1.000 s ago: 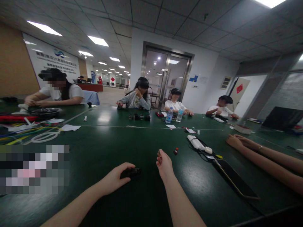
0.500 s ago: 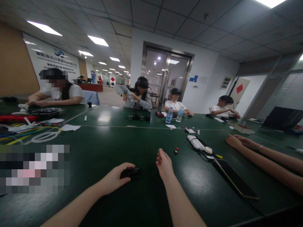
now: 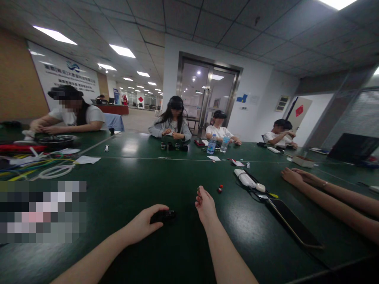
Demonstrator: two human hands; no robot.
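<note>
On the dark green table [image 3: 133, 189], my left hand [image 3: 143, 225] rests with thumb and fingers curved around a small black object [image 3: 169, 214]. Its far end shows past my fingertips; my fingers hide the rest, and its kind is unclear. My right hand [image 3: 205, 205] is closed in a pinch, palm side turned left, its wrist near the tabletop. Whatever the fingertips hold is too small to make out. Just right of that hand lies a small red and dark piece [image 3: 219, 189], apart from my fingers.
To the right lie a white power strip [image 3: 244, 178] with cables and a large black phone-like slab [image 3: 293, 223]. Another person's forearms [image 3: 331, 197] rest beyond them. Two water bottles [image 3: 211, 144] stand farther back. Coloured cables [image 3: 32, 167] lie at left. Several people sit around the table.
My hands and the black object stay in place. Across the table, a person has lowered both hands to the tabletop. At far right, another person has raised a hand.
</note>
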